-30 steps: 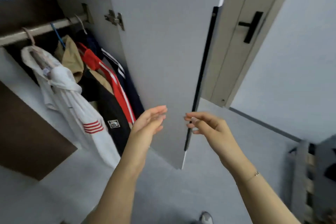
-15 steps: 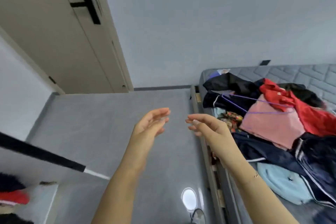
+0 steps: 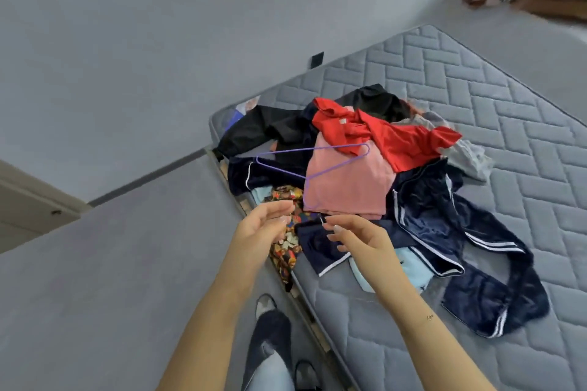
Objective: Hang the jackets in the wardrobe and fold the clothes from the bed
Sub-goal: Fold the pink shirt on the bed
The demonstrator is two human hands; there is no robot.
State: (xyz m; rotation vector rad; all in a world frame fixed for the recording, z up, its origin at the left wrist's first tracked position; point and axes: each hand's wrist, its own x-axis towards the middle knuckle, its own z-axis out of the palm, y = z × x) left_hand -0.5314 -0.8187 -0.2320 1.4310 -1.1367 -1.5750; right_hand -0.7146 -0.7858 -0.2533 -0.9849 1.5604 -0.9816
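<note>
Person is standing at the bed edge, both hands raised in front of the clothes pile, holding nothing. Left hand (image 3: 265, 225) is hanging with fingers loosely curled, palm turned inward, empty. Right hand (image 3: 357, 236) is likewise empty, fingers relaxed and slightly bent, hovering over the near end of the pile. The two hands are sitting near each other, not touching.

Clothes are lying heaped on the grey quilted mattress (image 3: 495, 111): a red garment (image 3: 390, 133) on top, a pink garment (image 3: 346, 184) below it, a black jacket (image 3: 270, 130) toward the far corner, a navy track jacket with white stripes (image 3: 444, 219) spreading toward the near side, a patterned multicolour piece (image 3: 287, 241) hanging over the mattress edge, and something light blue (image 3: 416, 267) underneath. A purple wire hanger (image 3: 317, 157) is lying across the pink and dark garments. The wardrobe is not in view.

Risks, as I'm judging them: pulling any garment from under the hanger could be dragging the hanger off, or snagging its hook in fabric. The pile is tangled, so lifting one jacket may be hauling others with it. The patterned piece is already draping off the edge and could be sliding to the floor (image 3: 127, 263) if the pile gets tugged.
</note>
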